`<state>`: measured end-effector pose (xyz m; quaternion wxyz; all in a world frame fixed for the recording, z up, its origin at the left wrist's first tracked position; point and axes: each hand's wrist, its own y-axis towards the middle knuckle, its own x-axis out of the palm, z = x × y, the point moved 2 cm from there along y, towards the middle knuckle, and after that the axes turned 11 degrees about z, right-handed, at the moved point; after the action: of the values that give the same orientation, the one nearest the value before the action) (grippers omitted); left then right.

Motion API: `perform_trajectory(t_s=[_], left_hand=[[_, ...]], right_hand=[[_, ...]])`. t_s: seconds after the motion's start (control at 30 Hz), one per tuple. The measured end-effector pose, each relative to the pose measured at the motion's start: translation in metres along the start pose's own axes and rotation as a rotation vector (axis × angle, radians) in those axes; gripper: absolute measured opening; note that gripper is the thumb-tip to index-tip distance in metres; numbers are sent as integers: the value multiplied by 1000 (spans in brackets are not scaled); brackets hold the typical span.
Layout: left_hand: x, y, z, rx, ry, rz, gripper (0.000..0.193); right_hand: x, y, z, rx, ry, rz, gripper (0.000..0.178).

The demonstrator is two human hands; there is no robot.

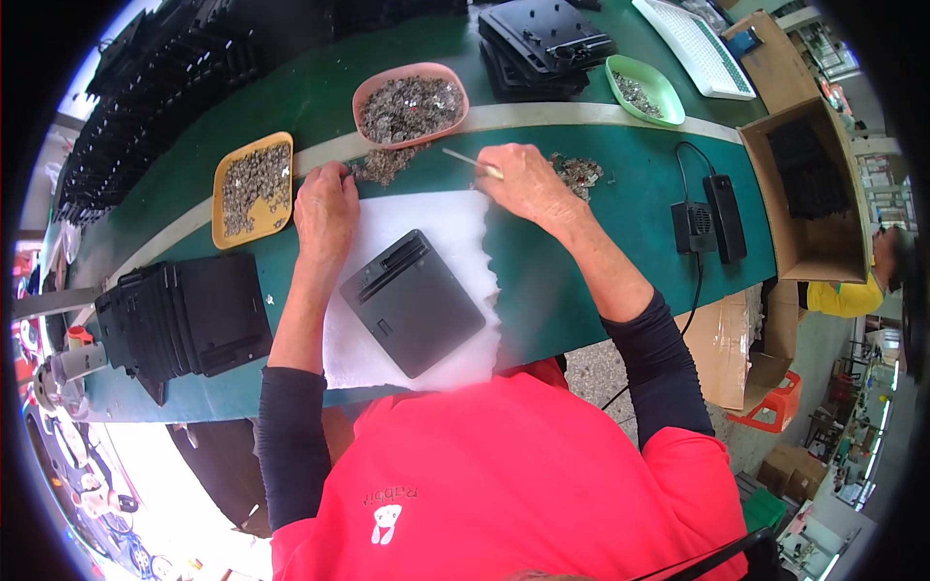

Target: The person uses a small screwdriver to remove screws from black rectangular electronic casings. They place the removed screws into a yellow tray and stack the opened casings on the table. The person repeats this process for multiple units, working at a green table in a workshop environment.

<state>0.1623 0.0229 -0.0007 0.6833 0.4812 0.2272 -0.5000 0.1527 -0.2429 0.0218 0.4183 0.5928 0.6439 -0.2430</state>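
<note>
My right hand (528,184) grips a thin metal rod-like tool (467,160), its tip pointing left past the pink bowl; its exact kind does not show. My left hand (326,208) has its fingers curled together at the left edge of a small heap of tiny metal parts (386,167); anything between them is too small to name. Below and between my hands, a dark grey flat plastic casing (417,305) with a long slot lies tilted on a white foam sheet (465,218). A second heap of small metal parts (579,174) sits beyond my right hand.
Small metal parts fill a pink bowl (362,118), a yellow tray (219,215) and a green bowl (668,108). Black casings are stacked left (218,315) and at the back (547,39). Right are a black power adapter with cable (694,228) and a cardboard box (852,223).
</note>
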Motion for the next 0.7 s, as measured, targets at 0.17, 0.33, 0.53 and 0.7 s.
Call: perform_trajectory(t_s=[0.17,0.33,0.53,0.7], left_hand=[[-5,-2,-4,24,-76,46,10],[-7,-5,-4,-10,-101,68,10],[-31,-21,4,-47,-174,172,12],[-74,-61,11,-237,-317,73,14]], right_hand=[[5,7,-5,10,29,76,16],[1,3,-22,51,207,128,16],[0,-11,-44,142,407,-72,18],[8,-19,-51,197,509,-150,17]])
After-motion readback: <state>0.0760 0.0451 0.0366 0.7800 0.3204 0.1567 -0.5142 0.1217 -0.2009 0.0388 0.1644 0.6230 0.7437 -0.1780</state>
